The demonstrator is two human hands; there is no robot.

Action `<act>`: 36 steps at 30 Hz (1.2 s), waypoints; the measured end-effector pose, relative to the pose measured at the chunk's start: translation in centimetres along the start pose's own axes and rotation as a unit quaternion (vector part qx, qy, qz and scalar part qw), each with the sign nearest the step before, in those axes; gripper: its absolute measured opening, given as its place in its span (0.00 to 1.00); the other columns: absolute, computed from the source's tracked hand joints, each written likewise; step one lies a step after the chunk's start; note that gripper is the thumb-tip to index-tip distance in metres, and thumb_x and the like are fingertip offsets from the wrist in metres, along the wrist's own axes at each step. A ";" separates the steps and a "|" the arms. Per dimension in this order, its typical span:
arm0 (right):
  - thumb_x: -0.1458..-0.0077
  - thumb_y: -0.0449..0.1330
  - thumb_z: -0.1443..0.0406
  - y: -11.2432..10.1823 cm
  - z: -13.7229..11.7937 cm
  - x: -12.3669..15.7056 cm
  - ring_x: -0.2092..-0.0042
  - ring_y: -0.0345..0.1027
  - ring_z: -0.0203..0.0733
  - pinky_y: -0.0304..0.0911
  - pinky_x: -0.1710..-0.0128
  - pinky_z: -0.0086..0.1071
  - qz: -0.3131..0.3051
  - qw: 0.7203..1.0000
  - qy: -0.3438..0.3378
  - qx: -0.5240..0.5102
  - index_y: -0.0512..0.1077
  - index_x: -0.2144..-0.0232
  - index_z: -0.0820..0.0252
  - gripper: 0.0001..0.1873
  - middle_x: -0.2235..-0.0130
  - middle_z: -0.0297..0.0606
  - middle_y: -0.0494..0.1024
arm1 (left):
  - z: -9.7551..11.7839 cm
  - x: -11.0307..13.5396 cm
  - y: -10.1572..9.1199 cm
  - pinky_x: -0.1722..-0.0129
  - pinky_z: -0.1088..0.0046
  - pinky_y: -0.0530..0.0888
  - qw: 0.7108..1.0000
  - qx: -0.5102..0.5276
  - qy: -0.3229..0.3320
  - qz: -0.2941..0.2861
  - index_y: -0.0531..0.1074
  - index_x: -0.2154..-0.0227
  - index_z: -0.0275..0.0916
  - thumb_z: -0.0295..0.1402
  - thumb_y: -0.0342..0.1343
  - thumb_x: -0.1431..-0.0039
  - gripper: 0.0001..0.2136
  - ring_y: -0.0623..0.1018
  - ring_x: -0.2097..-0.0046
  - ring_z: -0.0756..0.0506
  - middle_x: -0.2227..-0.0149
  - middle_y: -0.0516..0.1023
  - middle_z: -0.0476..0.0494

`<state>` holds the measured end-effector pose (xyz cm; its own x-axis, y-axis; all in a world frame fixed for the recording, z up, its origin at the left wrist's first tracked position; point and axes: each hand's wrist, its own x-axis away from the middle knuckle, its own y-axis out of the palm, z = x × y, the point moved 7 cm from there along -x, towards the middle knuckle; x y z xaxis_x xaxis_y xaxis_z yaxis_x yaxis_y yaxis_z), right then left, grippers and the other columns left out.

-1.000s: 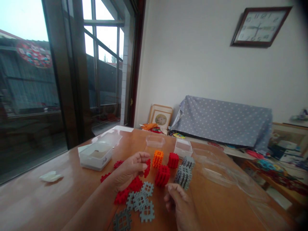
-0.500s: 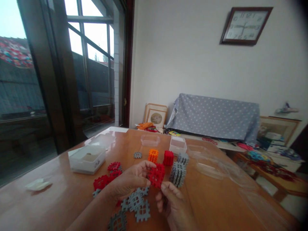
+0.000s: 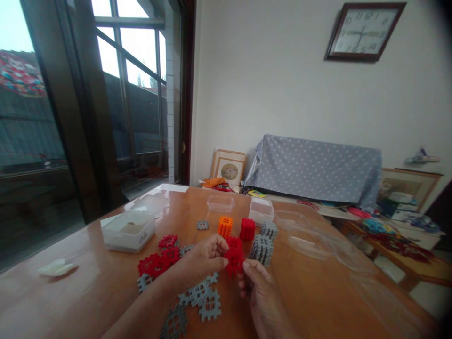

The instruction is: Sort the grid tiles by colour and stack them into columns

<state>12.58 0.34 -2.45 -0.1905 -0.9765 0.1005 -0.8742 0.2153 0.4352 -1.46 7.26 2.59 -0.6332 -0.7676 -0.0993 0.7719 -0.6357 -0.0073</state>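
Note:
Between my two hands is a red window-shaped interlocking block (image 3: pixel 234 256), raised over the table. My left hand (image 3: pixel 203 259) pinches its left side with thumb and fingers. At its lower right edge, the thumb and curled fingers of my right hand (image 3: pixel 261 287) grip it too. Loose grey interlocking blocks (image 3: pixel 210 305) lie below my left hand, and red ones (image 3: pixel 151 265) lie beyond my left forearm. Past my hands stand an orange block stack (image 3: pixel 225 227), a red block stack (image 3: pixel 247 229) and a grey block stack (image 3: pixel 262 250).
A white plastic box (image 3: pixel 129 233) sits at the left, with a crumpled white piece (image 3: pixel 56 268) nearer me. Clear plastic containers (image 3: pixel 307 245) spread along the right. Another white box (image 3: pixel 261 211) and a shallow clear tray (image 3: pixel 221 204) are at the back of the table (image 3: pixel 310 301).
Both hands and the red block have shifted slightly to the right. The block has turned a little, and more of the loose grey pieces shows around my left forearm.

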 end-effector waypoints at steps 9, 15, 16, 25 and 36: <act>0.44 0.65 0.52 -0.9 -0.3 -0.7 0.74 0.57 0.33 0.53 0.74 0.27 0.000 1.000 -0.006 0.018 0.75 0.68 0.59 0.15 0.74 0.31 0.71 | -0.1 0.5 1.0 0.67 0.76 0.67 0.998 -0.027 -0.016 -0.056 0.66 0.53 0.41 0.26 0.62 0.49 0.20 0.73 0.66 0.52 0.64 0.72 0.52; 0.44 0.65 0.53 -1.1 -0.1 -1.1 0.73 0.57 0.33 0.53 0.73 0.27 -0.004 1.000 -0.013 0.003 0.76 0.67 0.59 0.14 0.73 0.31 0.72 | 0.7 1.1 1.5 0.63 0.73 0.70 0.987 -0.146 -0.025 -0.059 0.68 0.48 0.41 0.27 0.61 0.49 0.24 0.74 0.62 0.48 0.61 0.73 0.49; 0.45 0.65 0.53 -1.1 -0.1 -1.1 0.73 0.57 0.33 0.53 0.73 0.27 -0.003 1.000 -0.013 0.003 0.76 0.67 0.59 0.14 0.73 0.31 0.72 | 0.7 1.1 1.5 0.63 0.72 0.70 0.985 -0.161 -0.023 -0.056 0.68 0.47 0.42 0.28 0.61 0.49 0.24 0.75 0.62 0.48 0.61 0.74 0.49; 0.46 0.66 0.52 -1.4 -0.2 -1.2 0.73 0.57 0.34 0.53 0.74 0.27 0.008 1.000 -0.017 -0.011 0.78 0.64 0.58 0.16 0.72 0.32 0.71 | 1.6 1.3 1.3 0.61 0.71 0.72 0.966 -0.255 0.036 -0.025 0.72 0.52 0.42 0.27 0.61 0.51 0.21 0.76 0.60 0.46 0.60 0.78 0.48; 0.42 0.61 0.51 -2.2 0.3 -1.4 0.75 0.58 0.32 0.53 0.77 0.27 0.048 0.999 -0.012 0.020 0.78 0.64 0.58 0.17 0.73 0.31 0.70 | 1.4 -1.1 -4.7 0.46 0.63 0.69 0.955 -0.238 0.069 0.166 0.74 0.49 0.39 0.36 0.65 0.48 0.22 0.76 0.47 0.39 0.49 0.78 0.39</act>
<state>14.65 1.20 -3.85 -0.2841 -0.9516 0.1173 -0.8684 0.3073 0.3892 -4.43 10.98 4.16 -0.3610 -0.8815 -0.3045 0.8882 -0.2255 -0.4003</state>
